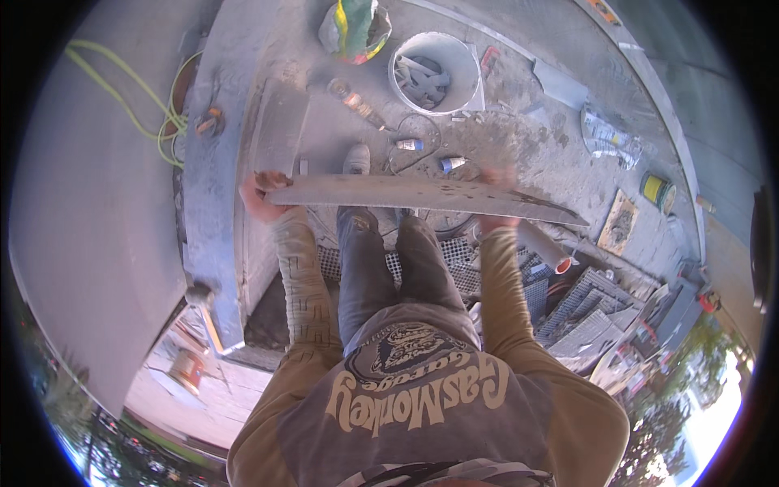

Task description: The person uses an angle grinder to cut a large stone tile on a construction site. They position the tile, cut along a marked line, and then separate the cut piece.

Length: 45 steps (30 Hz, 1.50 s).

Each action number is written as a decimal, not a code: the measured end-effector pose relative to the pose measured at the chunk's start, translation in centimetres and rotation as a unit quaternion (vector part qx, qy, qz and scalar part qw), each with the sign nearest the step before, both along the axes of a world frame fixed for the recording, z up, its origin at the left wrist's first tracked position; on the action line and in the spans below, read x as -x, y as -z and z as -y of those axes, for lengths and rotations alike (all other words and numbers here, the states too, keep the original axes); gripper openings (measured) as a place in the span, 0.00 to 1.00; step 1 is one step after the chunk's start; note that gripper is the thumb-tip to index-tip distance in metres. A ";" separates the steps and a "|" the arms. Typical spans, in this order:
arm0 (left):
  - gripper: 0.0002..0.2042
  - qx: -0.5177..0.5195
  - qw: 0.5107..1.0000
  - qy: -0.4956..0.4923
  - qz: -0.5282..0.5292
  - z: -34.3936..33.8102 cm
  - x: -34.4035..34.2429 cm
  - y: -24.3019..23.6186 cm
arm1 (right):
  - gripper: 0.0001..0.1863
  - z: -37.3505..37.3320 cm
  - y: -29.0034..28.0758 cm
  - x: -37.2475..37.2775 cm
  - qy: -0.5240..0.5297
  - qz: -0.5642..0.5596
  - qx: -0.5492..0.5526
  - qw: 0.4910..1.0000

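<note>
A long, thin grey slab, which looks like a tile [381, 191], lies crosswise in front of my legs, seen nearly edge-on. Dark patches mark its right half, and its right end tapers to a point. My left hand [264, 197] is closed around the left end, thumb and fingers on either side of it. Farther along, my right hand [498, 221] grips the slab from the near side; its fingers beyond the far edge are smeared by motion. The slab's right tip sticks out past that hand.
Beyond the slab are a white bucket [436, 75] of grey shards, a power tool [357, 104], two blue-ended plugs [410, 144] and a bag [355, 31]. To the right lie a tube [545, 246], a yellow can [657, 191] and stacked mesh tiles [580, 300]. A ledge [215, 178] runs left.
</note>
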State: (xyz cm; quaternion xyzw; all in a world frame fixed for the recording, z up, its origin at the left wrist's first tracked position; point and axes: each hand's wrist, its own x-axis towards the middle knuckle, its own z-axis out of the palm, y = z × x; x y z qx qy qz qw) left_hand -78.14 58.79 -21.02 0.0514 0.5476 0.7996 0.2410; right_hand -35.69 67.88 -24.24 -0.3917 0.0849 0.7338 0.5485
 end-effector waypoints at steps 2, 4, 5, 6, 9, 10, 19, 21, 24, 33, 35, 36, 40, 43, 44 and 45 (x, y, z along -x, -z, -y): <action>0.15 0.057 0.984 0.046 -0.160 -3.3 1.1 3.3 | 0.28 -1.7 1.4 -2.5 0.229 -0.184 0.060 0.954; 0.13 0.071 0.933 0.096 -0.339 -6.1 3.4 8.7 | 0.29 -4.2 2.7 -1.4 0.179 0.086 0.069 0.978; 0.11 0.071 0.905 0.116 -0.402 -8.4 4.0 11.2 | 0.26 -4.7 5.2 -2.0 0.169 0.090 0.035 0.981; 0.08 0.075 0.889 0.136 -0.430 -10.8 4.0 12.2 | 0.24 -4.8 8.0 -3.0 0.165 0.096 0.004 0.982; 0.06 0.022 0.944 0.159 -0.288 -17.0 5.1 17.4 | 0.22 -7.9 14.6 -3.5 0.186 0.075 -0.023 0.979; 0.06 -0.002 0.961 0.166 -0.222 -18.2 4.7 18.8 | 0.21 -9.2 15.4 -3.6 0.199 0.066 -0.020 0.978; 0.15 -0.181 0.962 0.189 0.080 -30.9 -1.2 28.3 | 0.23 -23.0 26.6 -9.7 0.222 -0.015 -0.312 0.924; 0.14 -0.172 0.964 0.186 0.085 -30.9 -1.6 31.0 | 0.24 -24.4 29.7 -10.3 0.205 -0.012 -0.330 0.921; 0.11 -0.179 0.952 0.235 0.081 -28.1 -2.1 34.9 | 0.23 -23.7 34.9 -10.2 0.204 -0.006 -0.372 0.905; 0.34 -0.148 0.919 0.359 0.073 -22.1 -4.7 40.0 | 0.35 -18.4 44.2 -12.6 0.170 0.093 -0.246 0.950; 0.33 -0.169 0.896 0.390 0.124 -21.7 -4.5 40.9 | 0.37 -14.1 42.2 -10.3 0.227 0.048 -0.203 0.951; 0.33 -0.190 0.879 0.413 0.145 -21.7 -4.4 40.9 | 0.38 -12.2 40.6 -9.0 0.256 0.025 -0.183 0.949; 0.31 -0.162 0.877 0.431 0.141 -23.0 -4.5 42.1 | 0.22 -12.4 39.9 -10.3 0.152 0.116 -0.194 0.962; 0.32 -0.131 0.910 0.386 0.076 -24.4 -5.3 42.5 | 0.17 -15.2 40.0 -10.5 0.150 0.105 -0.210 0.960; 0.32 -0.129 0.914 0.379 0.070 -24.9 -5.0 42.6 | 0.16 -16.3 40.6 -10.6 0.141 0.107 -0.206 0.962; 0.32 -0.127 0.918 0.371 0.062 -25.7 -4.7 42.4 | 0.17 -17.6 40.7 -10.3 0.133 0.109 -0.218 0.961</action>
